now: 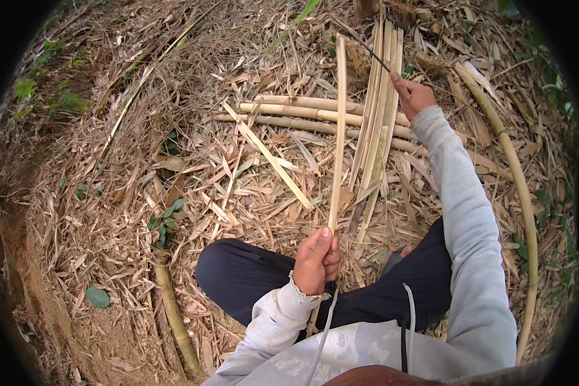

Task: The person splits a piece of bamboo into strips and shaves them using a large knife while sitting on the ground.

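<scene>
My left hand (313, 262), in front of my lap, is closed round the lower part of a long pale bamboo strip (340, 128) that points away from me. Its near end partly disappears behind my hand and sleeve. Farther off to the right, my right hand (413, 96) grips a knife (370, 50), whose long, thin dark blade slants up and left toward the strip's far end. I cannot tell whether blade and strip touch. Below the knife, several split bamboo strips (387, 106) lie in a bundle across several round bamboo pieces (302, 111).
A loose pale strip (271, 159) lies on dry leaf litter left of centre. One long bamboo pole (513, 161) curves along the right side, and another bamboo piece (172, 309) lies at lower left. Small green plants (164, 222) grow near my left knee (228, 267).
</scene>
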`<move>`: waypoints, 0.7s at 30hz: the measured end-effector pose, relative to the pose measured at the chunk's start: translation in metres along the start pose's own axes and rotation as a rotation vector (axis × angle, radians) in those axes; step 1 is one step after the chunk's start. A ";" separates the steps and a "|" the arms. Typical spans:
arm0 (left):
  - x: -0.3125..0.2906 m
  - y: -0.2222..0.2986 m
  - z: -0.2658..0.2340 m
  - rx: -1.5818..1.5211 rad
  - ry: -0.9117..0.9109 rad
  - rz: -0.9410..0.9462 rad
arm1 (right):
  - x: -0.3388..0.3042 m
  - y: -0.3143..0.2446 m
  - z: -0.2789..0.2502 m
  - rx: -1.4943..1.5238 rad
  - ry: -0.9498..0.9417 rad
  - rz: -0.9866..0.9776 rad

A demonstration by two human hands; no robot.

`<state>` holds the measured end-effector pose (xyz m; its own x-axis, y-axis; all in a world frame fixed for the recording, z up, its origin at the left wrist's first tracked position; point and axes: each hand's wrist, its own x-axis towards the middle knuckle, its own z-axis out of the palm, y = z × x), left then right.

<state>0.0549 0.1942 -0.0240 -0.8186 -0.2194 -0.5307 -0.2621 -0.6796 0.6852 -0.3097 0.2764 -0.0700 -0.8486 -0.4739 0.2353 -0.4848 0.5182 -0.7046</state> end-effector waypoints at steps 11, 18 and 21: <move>0.016 0.011 -0.003 0.166 0.077 -0.023 | -0.084 -0.092 0.002 0.212 -0.261 -0.212; 0.014 0.008 -0.011 0.170 0.113 0.041 | -0.144 -0.130 0.014 -0.176 -0.571 -0.565; 0.008 0.007 -0.010 0.182 0.129 0.021 | -0.122 -0.122 0.012 -0.140 -0.502 -0.477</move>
<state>0.0511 0.1804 -0.0283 -0.7558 -0.3275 -0.5671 -0.3433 -0.5393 0.7690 -0.1447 0.2625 -0.0212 -0.3531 -0.9256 0.1362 -0.8306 0.2431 -0.5011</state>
